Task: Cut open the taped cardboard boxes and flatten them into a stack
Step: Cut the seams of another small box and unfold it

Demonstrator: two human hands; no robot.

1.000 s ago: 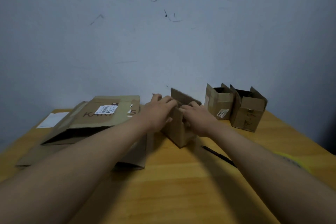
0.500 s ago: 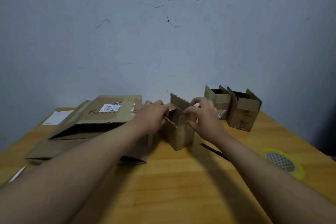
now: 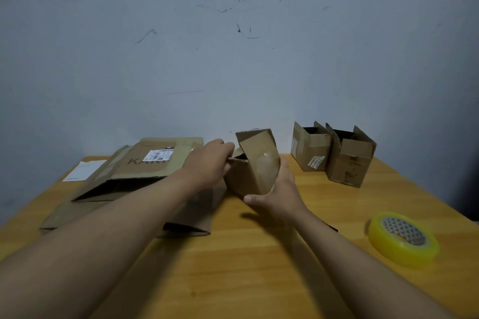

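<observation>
Near the tabletop's (image 3: 246, 267) far edge, the left hand (image 3: 207, 163) grips a flap of the tilted small box (image 3: 255, 171) as the right hand (image 3: 278, 194) cups its underside; flattened cartons (image 3: 145, 176) lie stacked left, two opened boxes (image 3: 334, 154) await flattening.

Two bare forearms in view, reaching from bottom edge. No sleeves visible on either arm, bare from frame edge to wrist. Left hand (image 3: 207, 163) bare: no glove, ring, watch or band seen. Right hand (image 3: 278, 194) bare too: no glove or wrist strap. Thumbnail on right hand short, unpainted. Fingers of left hand mostly hidden, nails not readable. Rest of body out of frame.
</observation>
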